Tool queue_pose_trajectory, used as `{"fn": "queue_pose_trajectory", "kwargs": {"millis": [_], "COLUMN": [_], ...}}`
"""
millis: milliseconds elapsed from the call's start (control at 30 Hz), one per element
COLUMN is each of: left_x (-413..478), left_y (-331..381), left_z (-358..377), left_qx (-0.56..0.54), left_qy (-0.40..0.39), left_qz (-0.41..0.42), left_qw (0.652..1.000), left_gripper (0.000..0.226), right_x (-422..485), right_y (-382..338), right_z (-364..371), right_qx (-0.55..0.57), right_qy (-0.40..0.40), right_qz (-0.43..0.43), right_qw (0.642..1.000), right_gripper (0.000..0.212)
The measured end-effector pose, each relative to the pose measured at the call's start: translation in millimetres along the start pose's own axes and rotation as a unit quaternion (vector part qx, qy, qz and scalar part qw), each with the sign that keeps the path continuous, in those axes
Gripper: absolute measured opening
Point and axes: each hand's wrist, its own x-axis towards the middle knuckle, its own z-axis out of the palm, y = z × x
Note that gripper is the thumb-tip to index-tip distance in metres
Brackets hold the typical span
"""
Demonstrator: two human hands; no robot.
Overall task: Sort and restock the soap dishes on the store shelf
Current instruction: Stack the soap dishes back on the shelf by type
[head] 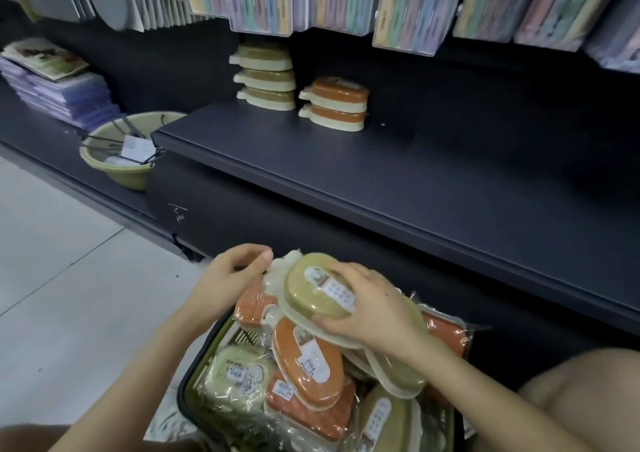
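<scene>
The job now, I think, is to lift one dish out of the basket (194, 394) and put it with its own color. To do it well, hold the pile down on the left side. Then lift the green soap dish (313, 290) straight up, so the orange dish (304, 365) under it does not slide out. On the shelf (346, 181), the green stack (266, 79) stands near the back edge. The orange stack (334, 103) stands just beside it on the right. The dish should go on the green one, set flat so the stack does not tip.

The left hand (230, 280) is over the far left corner of the basket. Its fingers are curled, and it looks to be pinching the clear wrap (282, 266) there. The right hand (375, 309) is spread wide over the green soap dish on top of the pile. Its thumb and fingers grip the dish by its sides.
</scene>
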Motion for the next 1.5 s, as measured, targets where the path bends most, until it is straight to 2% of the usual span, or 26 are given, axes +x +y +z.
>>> {"fn": "queue_pose_trajectory", "kwargs": {"millis": [100, 167, 233, 333, 400, 533, 700, 833, 933, 1000, 1100, 1267, 1500], "left_x": [4.7, 12.8, 19.6, 27.1, 31.9, 36.6, 35.5, 19.2, 0.4, -3.7, -3.2, -0.5, 37.1], "left_y": [3.6, 2.4, 4.6, 15.2, 20.9, 30.4, 43.4, 49.4, 51.7, 51.4, 52.4, 65.8, 96.2], "left_z": [17.8, 42.2, 70.4, 108.1, 130.0, 168.3, 190.9, 201.7, 214.4, 219.1, 215.6, 183.8, 87.2], "left_qx": [0.017, 0.074, 0.111, 0.169, 0.217, 0.305, 0.355, 0.359, 0.426, 0.441, 0.400, 0.317, 0.239], "left_qy": [0.021, -0.018, -0.077, -0.172, -0.211, -0.255, -0.282, -0.248, -0.219, -0.202, -0.173, -0.125, 0.038], "left_qz": [0.015, 0.023, 0.036, 0.061, 0.043, -0.042, -0.082, -0.098, -0.109, -0.109, -0.106, -0.096, -0.075], "left_qw": [1.000, 0.997, 0.990, 0.969, 0.952, 0.917, 0.888, 0.895, 0.871, 0.868, 0.894, 0.935, 0.967], "left_gripper": [0.013, 0.016, 0.029, 0.064, 0.087, 0.085, 0.104, 0.110, 0.115, 0.112, 0.097, 0.093, 0.090], "right_x": [-15.9, -21.7, -20.9, -10.6, -1.3, 19.7, 32.6, 31.8, 31.5, 31.2, 30.9, 30.3, 53.0], "right_y": [22.1, 47.3, 75.4, 113.2, 134.4, 162.6, 172.8, 173.8, 174.3, 173.4, 173.1, 172.7, 136.1], "right_z": [-46.5, -75.1, -97.5, -118.8, -124.1, -121.3, -112.8, -106.8, -103.8, -104.1, -104.2, -107.9, -113.6], "right_qx": [-0.017, -0.045, -0.062, -0.062, -0.083, -0.072, -0.037, -0.053, -0.070, -0.069, -0.066, -0.053, -0.028], "right_qy": [0.125, 0.215, 0.266, 0.264, 0.250, 0.230, 0.235, 0.262, 0.275, 0.278, 0.271, 0.265, 0.262], "right_qz": [0.040, 0.083, 0.133, 0.202, 0.229, 0.254, 0.247, 0.239, 0.237, 0.239, 0.237, 0.230, 0.173], "right_qw": [0.991, 0.972, 0.953, 0.941, 0.937, 0.937, 0.939, 0.934, 0.929, 0.928, 0.931, 0.935, 0.949], "right_gripper": [0.075, 0.073, 0.071, 0.070, 0.069, 0.065, 0.064, 0.069, 0.072, 0.077, 0.072, 0.063, 0.061]}}
